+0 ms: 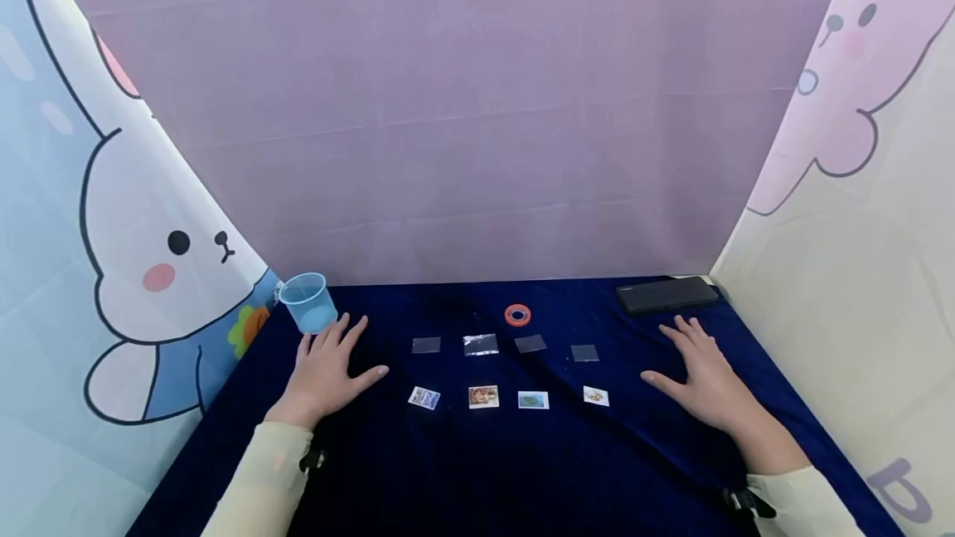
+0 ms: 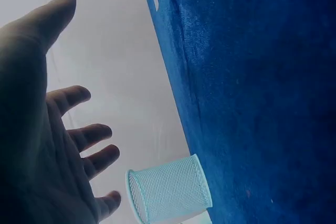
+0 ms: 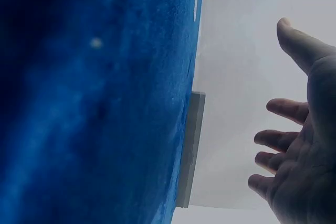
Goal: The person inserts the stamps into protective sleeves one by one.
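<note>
Left of a red tape roll (image 1: 509, 316), a blue mesh cup (image 1: 313, 314) stands just beyond the left hand (image 1: 324, 375), its fingers spread. Right of the roll, a flat black block (image 1: 666, 296) lies just beyond the right hand (image 1: 701, 375), also spread. Before the roll: four clear squares (image 1: 480, 345), then four picture cards (image 1: 483, 397).
</note>
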`<state>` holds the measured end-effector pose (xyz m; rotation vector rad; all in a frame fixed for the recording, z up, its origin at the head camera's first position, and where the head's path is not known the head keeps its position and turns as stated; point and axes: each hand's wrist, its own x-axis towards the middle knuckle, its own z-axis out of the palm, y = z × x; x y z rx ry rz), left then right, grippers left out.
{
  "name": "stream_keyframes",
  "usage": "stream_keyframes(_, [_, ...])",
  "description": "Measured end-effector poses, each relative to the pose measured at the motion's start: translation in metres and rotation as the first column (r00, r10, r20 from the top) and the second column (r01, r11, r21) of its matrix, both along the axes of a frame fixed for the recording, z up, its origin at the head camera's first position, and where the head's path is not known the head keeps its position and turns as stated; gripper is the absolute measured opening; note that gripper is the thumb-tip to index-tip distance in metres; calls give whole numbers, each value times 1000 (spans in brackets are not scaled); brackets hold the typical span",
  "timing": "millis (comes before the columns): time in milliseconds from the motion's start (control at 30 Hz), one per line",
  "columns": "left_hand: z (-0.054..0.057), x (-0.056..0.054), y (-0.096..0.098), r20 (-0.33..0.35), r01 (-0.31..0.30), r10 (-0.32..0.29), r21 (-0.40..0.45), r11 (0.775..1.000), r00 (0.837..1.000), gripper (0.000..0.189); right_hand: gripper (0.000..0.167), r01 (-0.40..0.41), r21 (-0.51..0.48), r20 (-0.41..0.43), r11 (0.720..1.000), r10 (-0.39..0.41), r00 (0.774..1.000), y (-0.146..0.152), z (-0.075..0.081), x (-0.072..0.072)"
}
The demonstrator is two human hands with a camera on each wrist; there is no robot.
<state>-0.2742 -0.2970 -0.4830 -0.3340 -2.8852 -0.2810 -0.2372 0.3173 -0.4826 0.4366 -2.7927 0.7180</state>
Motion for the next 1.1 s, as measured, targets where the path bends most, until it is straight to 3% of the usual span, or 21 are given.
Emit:
stream_keyframes(300, [-4, -17, 4, 63, -6, 4, 38, 999, 998, 94, 72, 1, 67, -2, 998, -1, 1000, -21, 3, -7])
stream_keyframes(600, [-16, -34, 11, 142, 21, -33, 89, 996, 989, 74, 51, -75, 18, 14, 997, 74, 997, -48, 7, -17])
stream_keyframes(800, [-15, -47, 19, 173, 10, -35, 141, 990, 984, 67, 43, -98, 12, -11, 995, 98, 995, -63, 12, -29])
stream_keyframes(1100, [-14, -61, 27, 208, 30, -79, 227, 973, 975, 54, 35, -121, -72, 78, 990, 127, 989, -84, 8, -40])
